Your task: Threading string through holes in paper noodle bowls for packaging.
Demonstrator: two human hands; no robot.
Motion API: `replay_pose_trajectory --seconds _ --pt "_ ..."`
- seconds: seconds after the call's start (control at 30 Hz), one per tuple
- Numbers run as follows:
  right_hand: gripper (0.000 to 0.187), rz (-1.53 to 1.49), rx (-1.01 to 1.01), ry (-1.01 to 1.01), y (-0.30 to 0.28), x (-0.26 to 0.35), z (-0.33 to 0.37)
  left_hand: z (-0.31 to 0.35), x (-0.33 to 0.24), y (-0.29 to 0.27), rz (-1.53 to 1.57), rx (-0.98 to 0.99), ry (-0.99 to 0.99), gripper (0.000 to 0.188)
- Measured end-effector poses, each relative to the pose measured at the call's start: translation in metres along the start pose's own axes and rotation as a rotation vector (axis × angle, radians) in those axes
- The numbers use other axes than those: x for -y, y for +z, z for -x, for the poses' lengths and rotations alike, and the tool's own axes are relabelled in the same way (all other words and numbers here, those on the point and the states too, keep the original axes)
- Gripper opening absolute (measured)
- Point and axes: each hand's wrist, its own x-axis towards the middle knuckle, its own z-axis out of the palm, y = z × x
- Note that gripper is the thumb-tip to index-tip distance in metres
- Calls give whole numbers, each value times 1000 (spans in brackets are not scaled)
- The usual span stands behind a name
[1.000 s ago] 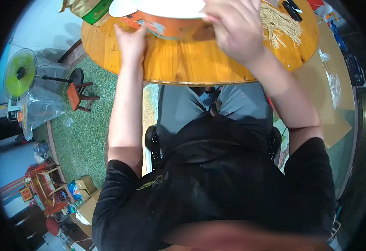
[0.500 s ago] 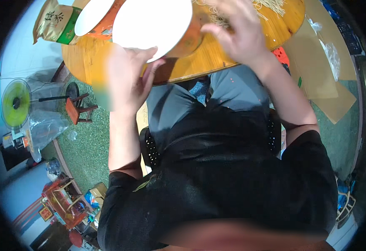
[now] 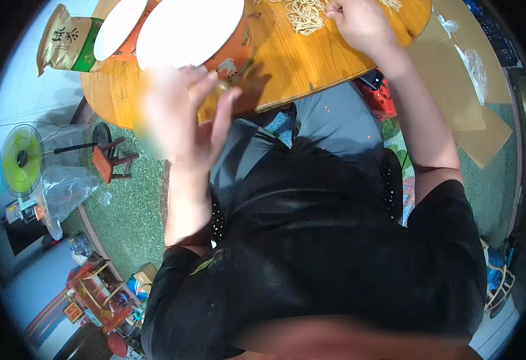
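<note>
Two orange tubs with white, oval-looking tops stand on the wooden table; the larger tub (image 3: 230,57) is beside my left hand, the smaller tub (image 3: 119,30) left of it. My left hand (image 3: 185,117) hovers at the table's near edge, thumb and fingers apart, partly smeared, nothing plainly in it. Over the table's right half, my right hand (image 3: 362,24) has its fingers curled and thumb and forefinger pinched. Its fingertips meet the edge of a pile of thin tan looped strands (image 3: 305,18). Whatever the pinch holds is too small to make out.
A gold and green pouch (image 3: 68,45) stands at the table's left end. On the floor at left are a green fan (image 3: 21,157) and a small red-brown stool (image 3: 113,161). Flattened cardboard (image 3: 449,90) lies at right, with a red item (image 3: 382,102) below the table edge.
My right hand has gone from spread and blurred to pinched at the strands. My left hand has come off the larger tub's rim, its fingers opening. The view has shifted slightly.
</note>
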Motion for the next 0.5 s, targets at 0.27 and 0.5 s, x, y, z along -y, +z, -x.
replay_pose_trajectory --seconds 0.27,0.5 --pt "10 -105 -179 -105 -3 24 26 32 -46 10 294 141 -47 34" --pt "12 75 267 214 -17 24 -11 35 -49 23 431 139 -70 39"
